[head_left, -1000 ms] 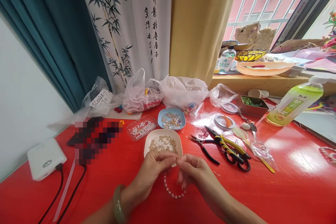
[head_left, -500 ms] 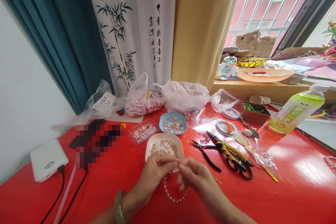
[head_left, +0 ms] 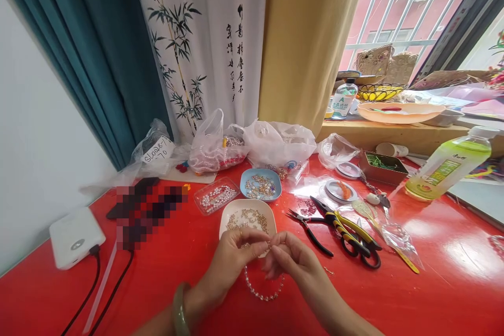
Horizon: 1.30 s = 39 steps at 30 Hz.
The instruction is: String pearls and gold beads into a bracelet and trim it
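A string of pearly beads (head_left: 264, 298) hangs in a loop below my two hands, just above or on the red table. My left hand (head_left: 240, 252), with a green bangle (head_left: 180, 310) on its wrist, pinches thumb and forefinger at one end of the string. Fingertips almost touching it, my right hand (head_left: 290, 256) pinches at the other end. What lies right between the fingertips is too small to make out. Partly hidden behind the hands is a cream dish (head_left: 225, 215) of small gold beads. A blue dish (head_left: 275, 195) of mixed beads stands behind it.
A clear tray (head_left: 200, 205) of white beads lies left of the dishes. To the right are small black pliers (head_left: 311, 228), larger yellow-black pliers (head_left: 342, 226), and yellow tweezers (head_left: 405, 257). A green drink bottle (head_left: 441, 165) stands far right; a white box (head_left: 76, 236) with a cable lies left.
My right hand's fingers have shifted slightly and curled in closer to the left fingertips. The bead string still hangs in a loop. The whole view has moved a little.
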{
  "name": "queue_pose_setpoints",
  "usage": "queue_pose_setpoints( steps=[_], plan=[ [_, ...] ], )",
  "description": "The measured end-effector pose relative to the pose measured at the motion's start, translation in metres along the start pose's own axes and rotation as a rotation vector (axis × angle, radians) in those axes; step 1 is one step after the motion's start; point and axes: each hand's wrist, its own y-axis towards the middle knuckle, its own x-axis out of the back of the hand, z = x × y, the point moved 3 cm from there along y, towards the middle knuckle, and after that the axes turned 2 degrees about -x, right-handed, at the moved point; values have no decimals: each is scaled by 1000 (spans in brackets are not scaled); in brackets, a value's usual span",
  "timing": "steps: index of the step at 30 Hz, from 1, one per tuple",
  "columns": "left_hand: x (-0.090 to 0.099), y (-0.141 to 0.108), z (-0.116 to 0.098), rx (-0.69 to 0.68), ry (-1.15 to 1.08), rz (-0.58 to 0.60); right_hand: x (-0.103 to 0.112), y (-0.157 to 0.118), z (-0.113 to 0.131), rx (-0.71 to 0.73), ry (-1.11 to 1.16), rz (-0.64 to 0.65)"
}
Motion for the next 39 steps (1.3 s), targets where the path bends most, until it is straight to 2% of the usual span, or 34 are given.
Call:
queue_pose_setpoints(
  steps=[4, 8, 14, 26, 33, 39],
  plan=[
    [-3, 0, 1, 47, -76, 51, 1, 1, 1, 10, -16, 4],
    [-3, 1, 0, 57, -13, 120, 2, 2, 3, 16, -59, -6],
    [1, 2, -2, 33, 115, 70, 5, 3, 0, 16, -84, -2],
    [2, 0, -4, 49, 91, -3, 5, -1, -4, -100, -171, -38],
    [2, 2, -4, -28, 147, 21, 6, 2, -4, -114, -61, -37],
    [0, -2, -7, -104, 181, 31, 6, 3, -2, -131, -92, -22]
  ],
)
